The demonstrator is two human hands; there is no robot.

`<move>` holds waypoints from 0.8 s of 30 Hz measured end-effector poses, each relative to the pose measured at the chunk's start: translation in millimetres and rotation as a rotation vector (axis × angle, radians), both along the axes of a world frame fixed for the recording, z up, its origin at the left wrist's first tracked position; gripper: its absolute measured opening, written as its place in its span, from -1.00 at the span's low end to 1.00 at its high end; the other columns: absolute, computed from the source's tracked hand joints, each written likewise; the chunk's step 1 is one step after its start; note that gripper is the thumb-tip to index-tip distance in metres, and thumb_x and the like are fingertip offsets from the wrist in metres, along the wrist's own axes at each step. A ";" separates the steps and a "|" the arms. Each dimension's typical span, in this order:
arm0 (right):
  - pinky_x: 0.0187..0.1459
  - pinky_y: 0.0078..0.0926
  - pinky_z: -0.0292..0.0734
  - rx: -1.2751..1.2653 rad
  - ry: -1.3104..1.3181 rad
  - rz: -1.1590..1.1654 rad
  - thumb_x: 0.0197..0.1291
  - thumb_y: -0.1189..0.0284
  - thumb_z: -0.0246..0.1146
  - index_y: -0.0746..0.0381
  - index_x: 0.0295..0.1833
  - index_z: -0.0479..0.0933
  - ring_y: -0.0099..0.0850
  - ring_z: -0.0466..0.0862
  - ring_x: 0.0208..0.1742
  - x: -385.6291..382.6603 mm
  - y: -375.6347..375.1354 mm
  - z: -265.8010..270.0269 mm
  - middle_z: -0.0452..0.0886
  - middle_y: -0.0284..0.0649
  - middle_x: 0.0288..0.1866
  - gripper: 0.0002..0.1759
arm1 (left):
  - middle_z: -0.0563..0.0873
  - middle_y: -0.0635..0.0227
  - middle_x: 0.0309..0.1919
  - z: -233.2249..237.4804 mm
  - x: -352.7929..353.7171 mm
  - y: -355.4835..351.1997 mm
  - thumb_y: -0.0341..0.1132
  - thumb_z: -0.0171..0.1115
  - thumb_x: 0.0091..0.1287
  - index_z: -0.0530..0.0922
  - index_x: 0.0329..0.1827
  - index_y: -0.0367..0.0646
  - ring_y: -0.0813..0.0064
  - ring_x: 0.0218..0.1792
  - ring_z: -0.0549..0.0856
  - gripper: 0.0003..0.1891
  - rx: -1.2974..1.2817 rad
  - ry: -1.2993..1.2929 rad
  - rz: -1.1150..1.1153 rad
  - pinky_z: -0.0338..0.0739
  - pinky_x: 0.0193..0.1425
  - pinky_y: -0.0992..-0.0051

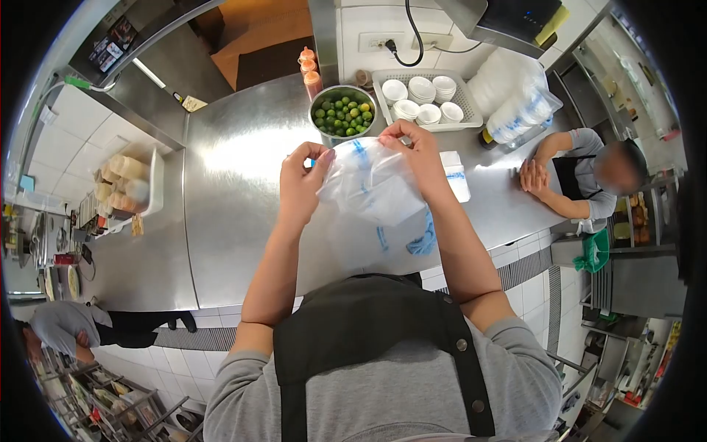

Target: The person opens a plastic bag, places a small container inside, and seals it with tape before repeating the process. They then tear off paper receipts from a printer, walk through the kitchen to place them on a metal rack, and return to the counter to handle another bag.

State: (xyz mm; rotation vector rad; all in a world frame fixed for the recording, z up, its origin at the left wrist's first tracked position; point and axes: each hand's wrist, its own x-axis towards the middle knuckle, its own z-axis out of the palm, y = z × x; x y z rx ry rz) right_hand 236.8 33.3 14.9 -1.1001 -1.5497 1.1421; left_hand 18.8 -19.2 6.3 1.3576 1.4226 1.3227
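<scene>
Both my hands hold a thin, clear plastic bag (372,188) with blue print in front of my chest, above the steel counter (243,221). My left hand (304,175) pinches its upper left edge between thumb and fingers. At the upper right edge, my right hand (409,151) grips the plastic the same way. The bag hangs spread between them. Just beyond it stands a round metal pot (319,132) full of small green limes (343,110). Beside my right wrist lies a folded white packet (455,178) with blue print. A crumpled blue-printed patch (422,239) shows below the bag.
Orange squeeze bottles (312,82) stand behind the pot. A perforated tray (471,110) holds stacked white bowls (421,90), with plastic-wrapped stacks (523,114) to its right. One person (589,177) leans on the counter at right; another (70,328) stands at lower left.
</scene>
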 end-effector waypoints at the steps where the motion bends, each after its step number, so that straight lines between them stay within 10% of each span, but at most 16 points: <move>1: -0.20 -0.64 0.48 -0.062 0.023 0.034 0.32 0.52 0.29 0.29 -0.18 0.61 -0.63 0.56 -0.21 2.8 8.8 -7.8 0.64 -0.35 -0.30 -0.94 | 0.67 0.41 -0.44 -11.1 -6.0 8.0 -0.32 0.30 0.46 0.63 -0.25 -0.33 0.70 -0.47 0.52 -0.79 -0.018 -0.031 -0.041 0.46 -0.42 0.60; 8: -0.19 -0.56 0.60 -0.606 0.300 0.132 0.31 0.51 0.27 0.20 -0.05 0.64 -0.61 0.66 -0.23 8.6 17.4 -41.4 0.69 -0.35 -0.24 -0.86 | 0.76 0.37 -0.22 -72.3 -6.8 12.0 -0.37 0.22 0.46 0.66 0.07 -0.28 0.58 -0.25 0.75 -0.77 -0.276 -0.746 -0.278 0.68 -0.20 0.51; 11: -0.09 -0.48 0.62 -0.593 0.388 0.026 0.30 0.52 0.26 0.24 0.07 0.64 -0.50 0.70 -0.14 2.6 0.5 -64.3 0.72 -0.30 -0.10 -0.75 | 0.79 0.29 -0.11 -82.8 5.2 3.4 -0.44 0.16 0.43 0.64 0.13 -0.33 0.48 -0.17 0.76 -0.72 -0.108 -0.369 -0.168 0.68 -0.12 0.46; 17: 0.03 -0.28 0.57 0.365 -0.167 -0.066 0.20 0.53 0.28 0.26 0.13 0.61 -0.09 0.70 -0.06 -4.5 -8.5 -152.9 0.72 -0.09 -0.05 -0.65 | 0.80 0.15 -0.08 -126.1 24.1 -6.1 -0.45 0.13 0.36 0.65 0.08 -0.35 0.23 -0.09 0.77 -0.71 -0.103 0.044 0.026 0.61 0.01 0.34; 20: 0.26 -0.30 0.48 0.166 -0.160 -0.100 0.25 0.50 0.28 0.31 0.14 0.63 -0.21 0.64 0.19 -2.5 -8.3 -171.6 0.71 -0.11 0.12 -0.66 | 0.80 0.06 -0.09 -169.1 21.3 4.7 -0.45 0.14 0.32 0.66 0.04 -0.37 0.13 -0.07 0.77 -0.71 -0.011 0.076 0.028 0.59 0.07 0.32; 24: 0.07 -0.24 0.52 0.135 -0.071 -0.079 0.23 0.51 0.23 0.27 0.09 0.62 -0.02 0.63 0.07 -5.1 6.3 -188.8 0.64 0.03 0.04 -0.69 | 0.79 0.10 -0.05 -152.1 22.4 12.0 -0.47 0.15 0.33 0.63 0.09 -0.38 0.26 0.00 0.74 -0.69 0.007 0.073 -0.001 0.59 0.10 0.33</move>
